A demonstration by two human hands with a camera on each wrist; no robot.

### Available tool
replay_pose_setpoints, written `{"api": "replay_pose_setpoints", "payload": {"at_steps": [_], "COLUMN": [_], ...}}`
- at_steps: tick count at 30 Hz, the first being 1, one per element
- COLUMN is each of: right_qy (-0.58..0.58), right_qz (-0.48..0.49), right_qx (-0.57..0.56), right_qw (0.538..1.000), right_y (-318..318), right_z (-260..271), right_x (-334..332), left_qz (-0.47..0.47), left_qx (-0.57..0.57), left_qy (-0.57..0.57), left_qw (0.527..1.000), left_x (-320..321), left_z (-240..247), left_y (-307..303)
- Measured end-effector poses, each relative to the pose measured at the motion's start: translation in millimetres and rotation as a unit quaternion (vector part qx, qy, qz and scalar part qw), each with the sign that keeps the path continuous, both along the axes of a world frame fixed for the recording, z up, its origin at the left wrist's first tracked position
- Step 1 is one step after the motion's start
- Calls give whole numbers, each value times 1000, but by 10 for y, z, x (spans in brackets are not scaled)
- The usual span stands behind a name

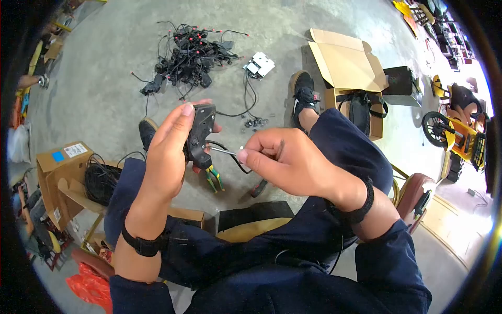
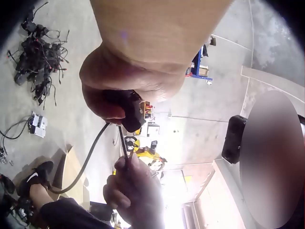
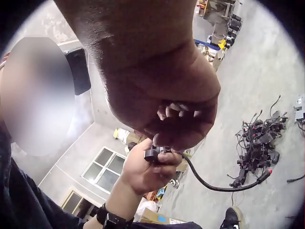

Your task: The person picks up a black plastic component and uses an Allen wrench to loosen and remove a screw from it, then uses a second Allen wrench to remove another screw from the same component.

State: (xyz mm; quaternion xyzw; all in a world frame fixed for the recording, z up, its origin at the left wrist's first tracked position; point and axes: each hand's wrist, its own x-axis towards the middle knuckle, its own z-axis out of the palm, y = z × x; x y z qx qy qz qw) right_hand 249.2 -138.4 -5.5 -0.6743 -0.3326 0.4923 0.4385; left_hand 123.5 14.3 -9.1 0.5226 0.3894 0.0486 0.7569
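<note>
The left hand (image 1: pixel 170 149) grips a black plastic part (image 1: pixel 201 133), its thumb along one side and fingertips showing beyond the other. A thin metal shaft (image 1: pixel 222 150) is pinched in the right hand (image 1: pixel 293 162) and reaches to the lower part of the black piece. In the left wrist view the left hand (image 2: pixel 128 78) wraps the black part (image 2: pixel 131 112), and the shaft (image 2: pixel 124 143) runs from it to the right hand (image 2: pixel 136 191). A black cable (image 3: pixel 209 187) trails from beside the part. The right hand (image 3: pixel 167 100) hides its grip in the right wrist view.
On the floor lie a tangled pile of black cabled parts (image 1: pixel 193 55), a white device (image 1: pixel 259 65), small loose bits (image 1: pixel 255 122) and green-yellow handled pliers (image 1: pixel 214 179). An opened carton (image 1: pixel 348 60) stands right of the feet, another box (image 1: pixel 60 157) at the left. A yellow wheeled toy (image 1: pixel 460 138) is far right.
</note>
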Motion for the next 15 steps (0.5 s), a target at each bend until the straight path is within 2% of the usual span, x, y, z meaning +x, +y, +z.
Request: {"api": "replay_pose_setpoints", "payload": {"at_steps": [2,8,11,15], "right_qy": [79,144,150,94], "right_qz": [-1,3,-22,-11], "right_qx": [-53,-73,-28,-40], "right_qw": [996,987,988,995], "right_y": [51,172,195,288], "right_z": [16,-17,-192,-188], "right_x": [7,-33,-65,11], "left_qz": [4,25,36,29], "left_qx": [0,18,23,28], "left_qy": [-8,-18,-11,-12], "left_qw": [1000,999,999,999], "left_x": [-28,-80,-99,-117], "left_z": [-8,-33,-48,-26], "left_y": [8,71,88,107]}}
